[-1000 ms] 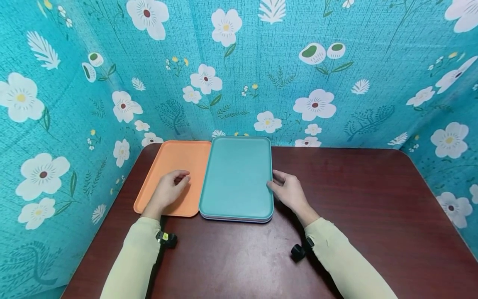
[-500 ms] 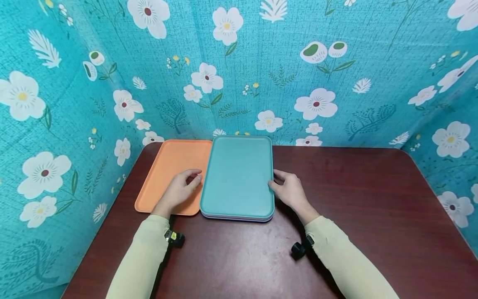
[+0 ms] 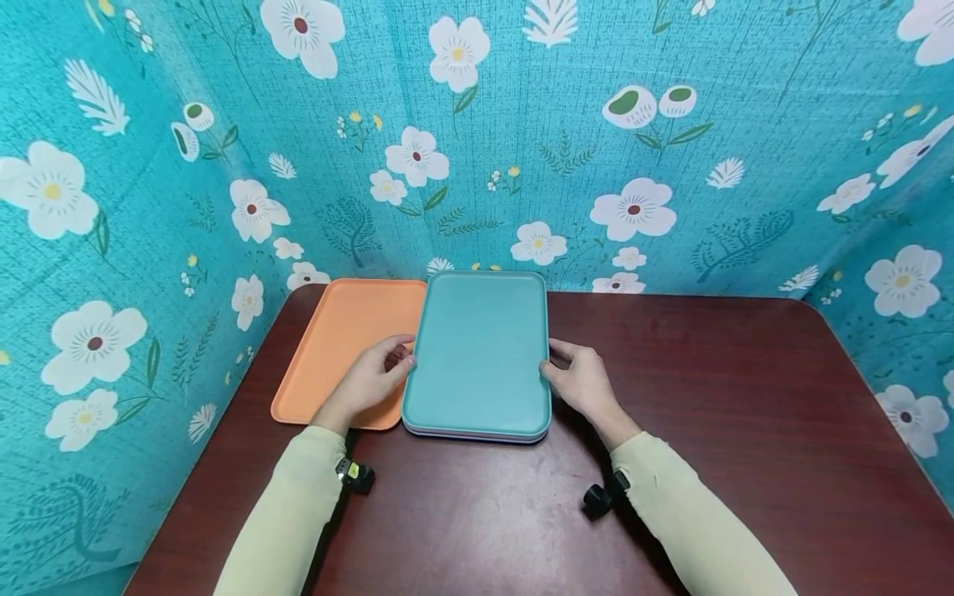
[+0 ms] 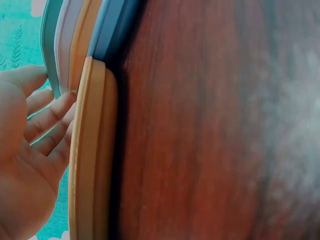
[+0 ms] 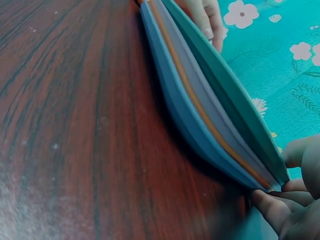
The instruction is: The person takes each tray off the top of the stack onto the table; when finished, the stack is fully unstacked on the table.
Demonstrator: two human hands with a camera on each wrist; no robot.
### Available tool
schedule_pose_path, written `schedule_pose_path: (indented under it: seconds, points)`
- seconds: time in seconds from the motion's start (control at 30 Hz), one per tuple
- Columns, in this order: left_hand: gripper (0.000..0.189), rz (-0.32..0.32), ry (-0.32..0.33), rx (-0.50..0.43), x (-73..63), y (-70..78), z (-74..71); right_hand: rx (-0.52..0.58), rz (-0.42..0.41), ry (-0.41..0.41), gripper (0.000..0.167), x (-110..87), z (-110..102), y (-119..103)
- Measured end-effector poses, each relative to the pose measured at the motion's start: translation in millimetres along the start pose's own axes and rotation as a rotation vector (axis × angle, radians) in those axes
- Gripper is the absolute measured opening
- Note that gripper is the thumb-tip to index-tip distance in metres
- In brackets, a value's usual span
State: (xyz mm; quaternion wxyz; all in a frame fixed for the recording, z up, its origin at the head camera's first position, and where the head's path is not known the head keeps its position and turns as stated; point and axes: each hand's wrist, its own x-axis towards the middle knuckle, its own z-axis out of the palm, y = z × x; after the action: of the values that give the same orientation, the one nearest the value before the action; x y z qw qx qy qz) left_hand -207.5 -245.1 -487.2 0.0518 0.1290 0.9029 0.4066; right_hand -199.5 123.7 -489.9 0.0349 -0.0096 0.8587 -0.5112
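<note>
A teal tray [image 3: 477, 356] lies on top of a stack, with a lilac tray [image 5: 186, 55], an orange tray [image 5: 200, 111] and a blue tray [image 5: 175, 95] beneath it. My left hand [image 3: 373, 377] is at the stack's left side, thumb at the teal rim and fingertips against the edges below. Opposite it, my right hand [image 3: 585, 381] holds the right side, its thumb on the teal rim and its fingers reaching down the stacked edges. Left of the stack, under my left hand, a separate orange tray [image 3: 365, 314] lies flat.
The trays lie toward the back left of a dark red-brown wooden table [image 3: 708, 397]. A teal flowered cloth [image 3: 477, 132] hangs right behind the table's back edge and along both sides. Each wrist carries a small black camera [image 3: 596, 502].
My left hand has moved right, from above the separate orange tray to the left edge of the stack. My right hand stays at the stack's right edge.
</note>
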Motion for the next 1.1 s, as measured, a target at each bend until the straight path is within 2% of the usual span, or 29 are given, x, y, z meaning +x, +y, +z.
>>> schedule_pose_path:
  seconds: [0.23,0.5,1.1]
  points:
    - [0.043,0.018,0.01,0.03,2.1,0.2,0.9,-0.007,0.014,0.033,0.048,-1.4,-3.4,-1.0]
    - [0.04,0.027,0.016,0.07,3.2,1.0,1.5,-0.018,-0.012,0.057,0.045,-3.2,-2.6,-2.5]
    - [0.043,-0.003,-0.013,0.05,4.8,-0.5,2.4,0.003,0.01,0.097,0.045,-6.3,-1.4,-4.1]
